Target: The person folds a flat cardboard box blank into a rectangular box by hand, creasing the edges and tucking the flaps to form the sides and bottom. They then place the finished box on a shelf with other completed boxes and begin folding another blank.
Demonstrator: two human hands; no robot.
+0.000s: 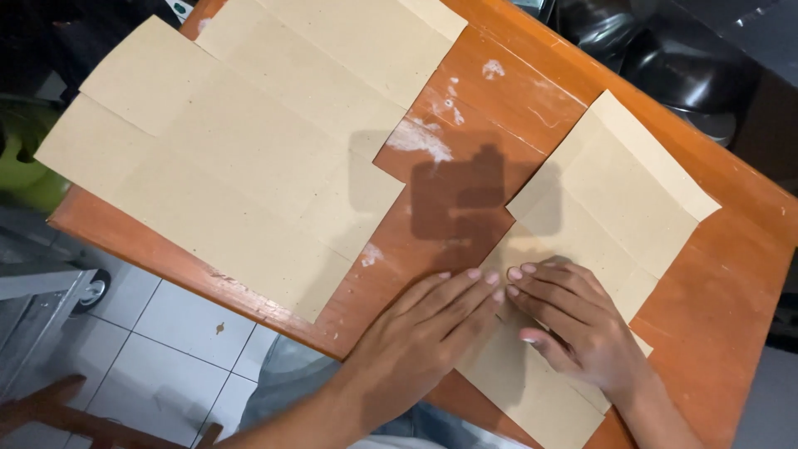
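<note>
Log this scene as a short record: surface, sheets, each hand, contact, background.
surface: orange-brown wooden table, with white smears
small sheet: tan cardboard with creases, lying flat at the right, near end over the table edge
large sheet: bigger tan cardboard, flat at the left, untouched
left hand: palm down, fingers flat on the small sheet's near part
right hand: palm down on the same sheet, fingertips meeting the left hand's
held: nothing gripped, both hands press flat
background: white tiled floor below, dark objects at top right
</note>
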